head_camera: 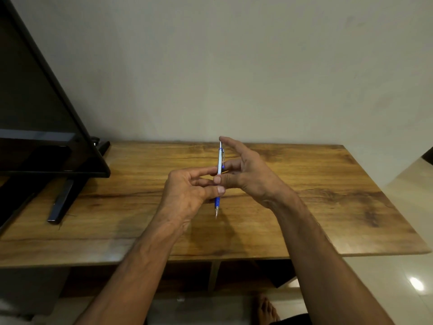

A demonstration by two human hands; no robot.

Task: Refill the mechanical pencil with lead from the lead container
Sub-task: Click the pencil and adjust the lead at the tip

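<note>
A silver mechanical pencil (219, 160) with a blue grip stands nearly upright above the wooden table (328, 195), tip pointing down toward me. My left hand (187, 195) pinches its lower barrel between thumb and fingers. My right hand (248, 172) touches the barrel from the right with thumb and middle fingers, while its index finger reaches up to the pencil's top end. A small blue piece shows between the right fingers beside the barrel. No lead container is in view.
A black flat screen (42, 109) on metal feet (62, 200) stands at the table's left end. A plain wall runs behind the table. Tiled floor lies to the right, and a bare foot (266, 308) shows below the front edge.
</note>
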